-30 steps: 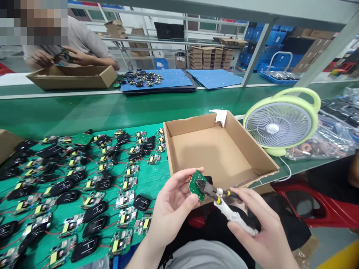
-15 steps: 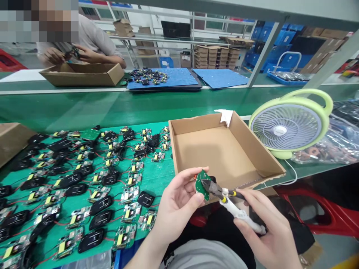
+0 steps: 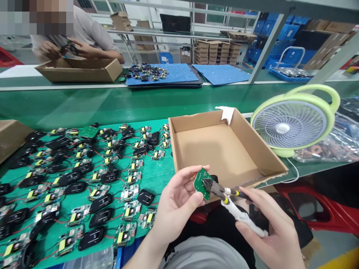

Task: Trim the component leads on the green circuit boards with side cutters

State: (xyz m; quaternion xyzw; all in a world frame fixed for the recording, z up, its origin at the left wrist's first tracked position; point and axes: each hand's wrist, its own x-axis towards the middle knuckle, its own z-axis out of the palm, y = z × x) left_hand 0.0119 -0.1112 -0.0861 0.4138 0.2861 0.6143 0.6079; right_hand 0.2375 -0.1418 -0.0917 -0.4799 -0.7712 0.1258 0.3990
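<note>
1. Covering the green worktop [image 3: 161,170] on the left, rows of circuit boards [image 3: 67,242] lie among black casings [image 3: 91,238], with red and black wires running between them.
2. Just beyond the hands stands an open cardboard box [image 3: 213,149], a white scrap [image 3: 227,115] over its far edge; to its right are a green-rimmed fan [image 3: 291,125] and clear plastic bags [image 3: 331,145].
3. Across the green divider, a co-worker [image 3: 95,35] handles something dark above a second box [image 3: 84,74]; a heap of boards sits on a blue sheet [image 3: 183,73] nearby.
4. The left fingers and the pliers' head cover parts of the held board, and a black piece behind the pliers is hard to make out. A box at the left edge is cut off.
5. The left hand [image 3: 177,203] has its grip closed on a small green board [image 3: 202,183], tilted up in front of the box's near edge, thumb on the lower front, fingers behind.
6. The right hand [image 3: 276,226], coming from the lower right, is wrapped around the pliers [image 3: 216,188], their tips against the board's face; whether they pinch anything I cannot tell.
</note>
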